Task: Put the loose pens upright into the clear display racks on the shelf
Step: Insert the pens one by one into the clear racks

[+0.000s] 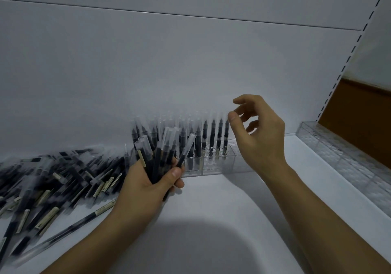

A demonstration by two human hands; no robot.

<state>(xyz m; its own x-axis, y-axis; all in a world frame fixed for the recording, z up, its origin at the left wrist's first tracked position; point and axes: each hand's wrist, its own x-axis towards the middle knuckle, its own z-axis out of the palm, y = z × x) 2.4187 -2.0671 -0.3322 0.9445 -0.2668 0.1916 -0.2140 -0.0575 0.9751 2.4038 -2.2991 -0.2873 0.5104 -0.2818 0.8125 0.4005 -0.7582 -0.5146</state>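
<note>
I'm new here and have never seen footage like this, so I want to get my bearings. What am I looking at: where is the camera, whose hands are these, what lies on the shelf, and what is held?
There is no machine here. A person works with bare hands, and the single picture comes from a camera worn on their head, looking forward and down.

The left hand grips a bundle of pens, clear caps up. The right hand holds nothing; its fingers are loosely curled, and it hovers by the right end of a clear rack at the back of the white shelf. Standing pens fill much of that rack. A pile of loose pens lies on the left. A second rack, also clear, runs along the right side and looks empty.
</note>
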